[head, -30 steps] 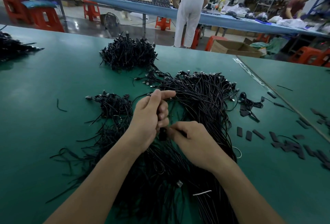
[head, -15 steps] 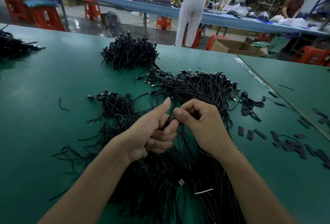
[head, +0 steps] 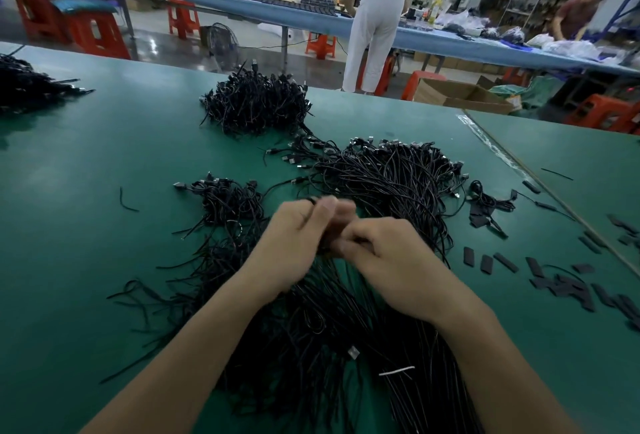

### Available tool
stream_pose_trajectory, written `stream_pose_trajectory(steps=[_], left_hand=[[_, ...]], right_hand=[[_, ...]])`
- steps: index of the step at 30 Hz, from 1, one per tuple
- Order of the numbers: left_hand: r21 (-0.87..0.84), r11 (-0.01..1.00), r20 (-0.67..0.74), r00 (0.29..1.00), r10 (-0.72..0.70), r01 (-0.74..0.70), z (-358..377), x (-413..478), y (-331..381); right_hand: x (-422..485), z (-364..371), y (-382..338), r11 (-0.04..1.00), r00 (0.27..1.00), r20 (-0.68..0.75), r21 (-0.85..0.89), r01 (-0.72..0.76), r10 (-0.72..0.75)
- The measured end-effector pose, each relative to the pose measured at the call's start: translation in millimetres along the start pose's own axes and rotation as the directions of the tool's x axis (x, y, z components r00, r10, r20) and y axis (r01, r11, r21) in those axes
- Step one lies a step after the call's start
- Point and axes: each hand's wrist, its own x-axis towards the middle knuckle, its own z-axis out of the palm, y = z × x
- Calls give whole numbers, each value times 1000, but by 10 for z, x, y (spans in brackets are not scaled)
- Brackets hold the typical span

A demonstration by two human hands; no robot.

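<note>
While both hands worked close together above the middle of the green table (head: 86, 163), the left hand (head: 294, 250) was curled round a thin black cable (head: 325, 243), with its thumb standing upright. The right hand (head: 391, 260) met it from the other side, fingers bent inward and pinching the same cable. Motion blur smeared the fingertips, so the exact grip was hard to read. The cable sat between the two hands, just over the big pile of cables (head: 381, 184) that spread beneath the wrists and forearms. A small white tie (head: 396, 370) lay on that pile near the right forearm. A smaller bundle (head: 232, 198) lay just left of the hands, and a dense heap (head: 256, 104) sat farther back. Short black strips (head: 485, 262) were scattered on the table to the right. Beyond the table a person in white trousers (head: 374, 28) stood at a long blue bench (head: 242, 7).
</note>
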Motion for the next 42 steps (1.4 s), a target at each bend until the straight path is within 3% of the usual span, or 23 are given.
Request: stream_pose_trajectory(steps=[2, 5, 7, 9, 11, 14, 16, 18, 20, 22, 24, 26, 29, 32, 38, 42], left_hand=[[117, 987, 146, 981, -129, 112, 2, -62, 2], [9, 957, 371, 888, -272, 290, -37, -149, 17], [-48, 941, 403, 869, -289, 335, -81, -167, 21], [-272, 871, 444, 856, -264, 409, -115, -136, 24], [-512, 716, 509, 839, -193, 475, -145, -101, 40], [-738, 496, 455, 880, -136, 458, -125, -52, 94], [-850, 400, 295, 939, -178, 342, -112, -11, 123], [-878, 445, 109, 979, -171, 175, -93, 41, 101], [-777, 625, 9, 994, -113, 78, -83, 65, 57], [-502, 864, -40, 996, -78, 47, -70, 50, 13], [-123, 990, -7, 998, -68, 66, -76, 28, -11], [100, 989, 124, 985, -119, 107, -94, 3, -21], [7, 964, 351, 902, -252, 267, -98, -52, 8], [-59, 945, 393, 878, -274, 321, -159, -71, 42], [-390, 812, 605, 786, -130, 435, -343, -35, 55], [-406, 793, 613, 779, -133, 455, -390, -39, 29]], right_hand=[[12, -68, 38, 998, 996, -87, 63, 8, -2], [28, -130, 117, 988, 979, -201, 152, 11, 20], [43, -111, 139, 976, 971, -235, 217, 6, 46], [44, -38, 139, 959, 961, -265, 283, -7, 85], [27, 63, 133, 950, 961, -250, 310, -38, 120], [-12, 176, 132, 946, 976, -148, 306, -108, 160], [-46, 244, 111, 963, 987, -22, 222, -151, 160], [-81, 294, 65, 979, 985, 96, 134, -153, 141], [-100, 293, -16, 988, 985, 144, 111, -111, 95], [-92, 234, -88, 997, 990, 142, 68, -31, 21], [-67, 141, -119, 997, 993, 99, -51, 64, -59], [-46, 41, -107, 987, 995, 3, -132, 94, -95], [-38, -49, -55, 998, 987, -146, -3, 68, -68], [-11, -53, 1, 977, 979, -203, 203, 63, -21], [13, -5, 21, 859, 999, -49, 512, 13, 14], [48, 1, -43, 918, 1000, -20, 395, 30, -24]])
